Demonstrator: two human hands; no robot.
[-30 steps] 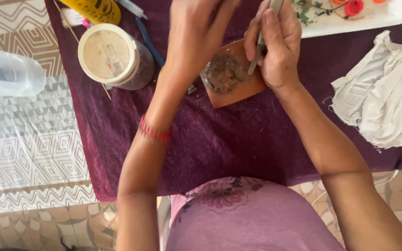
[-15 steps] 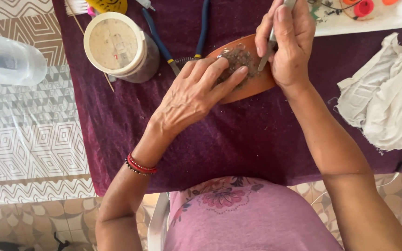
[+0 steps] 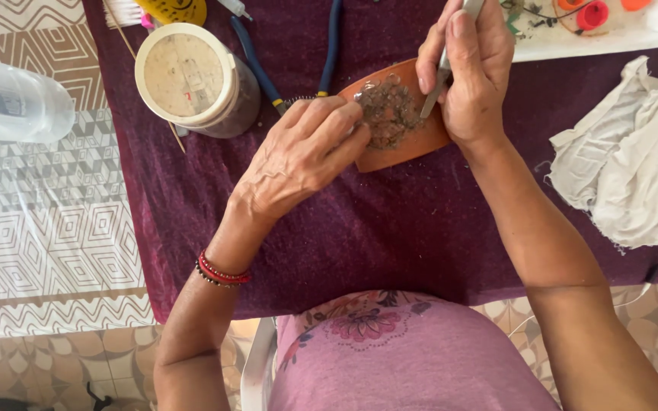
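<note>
Head view shows a brown dish [image 3: 413, 141] on the purple cloth [image 3: 359, 228]. Left hand [image 3: 302, 156] lies flat on the dish's left edge, fingers open, gripping nothing. Right hand [image 3: 474, 72] is closed around grey tweezers [image 3: 439, 76], whose tip touches the beads [image 3: 386, 114] in the dish. Left of the dish stands a jar [image 3: 192, 76].

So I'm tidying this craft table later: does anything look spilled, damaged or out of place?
Nothing looks spilled or broken. The only untidy item is the white cloth, crumpled with frayed edges at the right of the purple table cover. The lidded jar stands upright.
</note>
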